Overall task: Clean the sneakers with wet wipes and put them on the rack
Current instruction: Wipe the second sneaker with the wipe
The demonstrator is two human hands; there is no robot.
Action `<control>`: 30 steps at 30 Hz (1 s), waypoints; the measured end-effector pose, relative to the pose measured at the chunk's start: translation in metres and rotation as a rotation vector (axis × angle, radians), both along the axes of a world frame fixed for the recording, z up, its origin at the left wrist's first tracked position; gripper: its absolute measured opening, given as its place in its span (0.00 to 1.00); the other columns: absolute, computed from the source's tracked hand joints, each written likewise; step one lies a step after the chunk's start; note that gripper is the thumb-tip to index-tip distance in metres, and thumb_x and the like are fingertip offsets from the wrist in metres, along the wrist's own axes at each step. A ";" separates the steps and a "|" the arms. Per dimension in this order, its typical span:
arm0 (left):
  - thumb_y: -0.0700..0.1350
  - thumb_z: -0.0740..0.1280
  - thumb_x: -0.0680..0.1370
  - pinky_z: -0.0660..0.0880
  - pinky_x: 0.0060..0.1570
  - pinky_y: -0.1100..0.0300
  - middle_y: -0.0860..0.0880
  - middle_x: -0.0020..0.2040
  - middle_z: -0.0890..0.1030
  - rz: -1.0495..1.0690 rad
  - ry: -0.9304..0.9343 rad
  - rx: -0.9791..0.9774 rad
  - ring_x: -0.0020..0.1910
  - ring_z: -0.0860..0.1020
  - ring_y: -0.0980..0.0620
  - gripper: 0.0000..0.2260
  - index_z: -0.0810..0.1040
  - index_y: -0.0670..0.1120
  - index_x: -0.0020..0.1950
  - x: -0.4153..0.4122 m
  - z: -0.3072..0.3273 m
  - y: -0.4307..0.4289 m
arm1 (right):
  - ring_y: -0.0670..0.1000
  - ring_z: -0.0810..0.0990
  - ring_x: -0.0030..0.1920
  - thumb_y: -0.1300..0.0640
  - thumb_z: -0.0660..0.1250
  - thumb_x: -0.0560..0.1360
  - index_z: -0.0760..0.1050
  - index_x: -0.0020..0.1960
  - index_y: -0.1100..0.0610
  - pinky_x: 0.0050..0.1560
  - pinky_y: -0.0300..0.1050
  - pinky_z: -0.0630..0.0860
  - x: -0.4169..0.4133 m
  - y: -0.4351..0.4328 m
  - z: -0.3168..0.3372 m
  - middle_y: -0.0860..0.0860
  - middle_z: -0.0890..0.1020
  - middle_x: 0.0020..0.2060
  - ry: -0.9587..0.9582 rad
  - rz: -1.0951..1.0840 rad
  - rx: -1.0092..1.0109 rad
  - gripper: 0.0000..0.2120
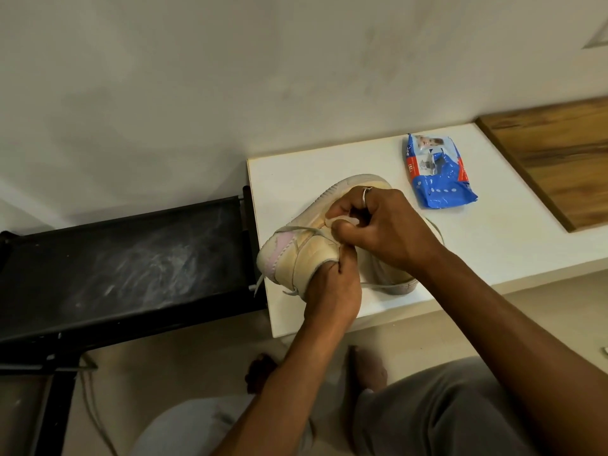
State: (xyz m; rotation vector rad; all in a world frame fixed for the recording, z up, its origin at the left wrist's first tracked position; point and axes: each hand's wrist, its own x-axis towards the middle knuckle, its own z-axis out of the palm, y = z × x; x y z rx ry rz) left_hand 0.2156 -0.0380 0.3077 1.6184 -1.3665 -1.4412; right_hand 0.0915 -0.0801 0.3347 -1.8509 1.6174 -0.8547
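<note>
You are holding the sneaker (296, 255) over the left end of the white table (493, 251), left hand (332, 287) gripping its heel end, right hand (385, 225) pinching its upper, wipes pack (437, 172) lying nearby.

Premises: a home, likely an entry or utility corner. I stand barefoot on a pale floor (197, 357) before a plain painted wall (230, 77). A black fabric-shelved rack (131, 258) abuts a white tabletop (493, 251); a wood-grain panel (559, 159) adjoins it.

Dim, soft-focus, wide-angle edge bowing.
</note>
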 end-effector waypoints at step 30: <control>0.42 0.53 0.85 0.55 0.75 0.53 0.41 0.79 0.59 -0.487 -0.718 -0.106 0.77 0.58 0.43 0.22 0.55 0.43 0.80 0.007 0.001 -0.011 | 0.43 0.78 0.42 0.54 0.72 0.74 0.83 0.48 0.50 0.41 0.40 0.75 0.025 0.015 0.009 0.43 0.81 0.41 0.156 0.231 -0.127 0.04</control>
